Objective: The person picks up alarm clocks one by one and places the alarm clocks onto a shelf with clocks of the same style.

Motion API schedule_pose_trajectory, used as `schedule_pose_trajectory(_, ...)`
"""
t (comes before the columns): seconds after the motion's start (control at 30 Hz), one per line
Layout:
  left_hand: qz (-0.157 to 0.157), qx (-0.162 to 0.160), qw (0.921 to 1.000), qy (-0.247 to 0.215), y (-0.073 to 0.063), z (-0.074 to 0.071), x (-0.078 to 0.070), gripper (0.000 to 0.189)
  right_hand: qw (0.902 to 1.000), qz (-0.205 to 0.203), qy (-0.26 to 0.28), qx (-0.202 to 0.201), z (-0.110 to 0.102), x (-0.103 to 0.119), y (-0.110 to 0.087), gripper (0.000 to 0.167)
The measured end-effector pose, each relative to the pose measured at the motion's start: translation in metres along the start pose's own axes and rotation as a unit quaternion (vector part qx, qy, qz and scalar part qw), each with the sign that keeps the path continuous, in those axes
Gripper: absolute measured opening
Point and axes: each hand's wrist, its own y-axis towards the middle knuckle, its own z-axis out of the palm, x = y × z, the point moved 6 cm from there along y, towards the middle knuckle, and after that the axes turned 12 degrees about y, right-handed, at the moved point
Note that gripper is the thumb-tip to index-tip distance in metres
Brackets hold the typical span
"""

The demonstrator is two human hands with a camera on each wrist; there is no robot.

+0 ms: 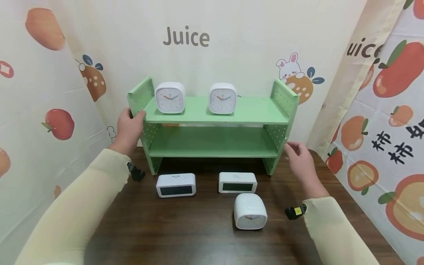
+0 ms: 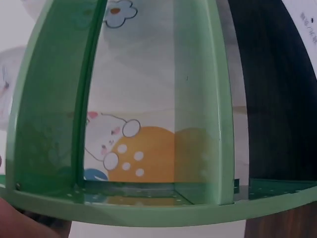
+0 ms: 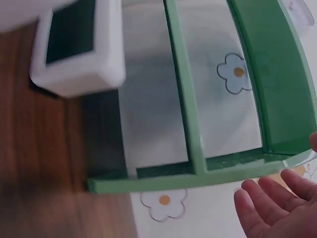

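A green two-tier shelf [image 1: 212, 141] stands on the dark wooden table in the head view. My left hand [image 1: 129, 127] grips its left side panel [image 1: 140, 94], thumb on the front edge. At the lower right side panel [image 1: 284, 140] is my right hand [image 1: 301, 162]; in the right wrist view its fingers [image 3: 270, 201] are loosely extended beside the panel, and contact is unclear. Two square white clocks, one on the left [image 1: 170, 98] and one nearer the middle [image 1: 222, 98], stand on the top tier.
In front of the shelf lie two white digital clocks, left [image 1: 176, 185] and right [image 1: 237, 182]. A rounded white analog clock [image 1: 250, 211] sits closer on the table [image 1: 185, 235]. Fruit-printed curtains [image 1: 394, 125] hang around the back and sides.
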Motion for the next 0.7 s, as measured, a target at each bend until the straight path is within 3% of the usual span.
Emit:
schedule_pose_trajectory(0.27,-0.033,0.017,0.9991,-0.02,0.009,0.006,0.011,0.068,0.9957,0.042,0.075,-0.033,0.027,-0.024,-0.036,0.063)
schedule_pose_trajectory(0.53,-0.062,0.024,0.9973,-0.033,0.012,0.017,0.017,0.07,0.9873,0.099,0.124,0.012,0.047,-0.048,-0.074,0.064)
schedule_pose_trajectory(0.7,-0.052,0.032,0.9975,-0.035,0.013,0.02,0.023,0.066,0.9912,0.075,0.1,0.044,0.055,-0.054,-0.094,0.061)
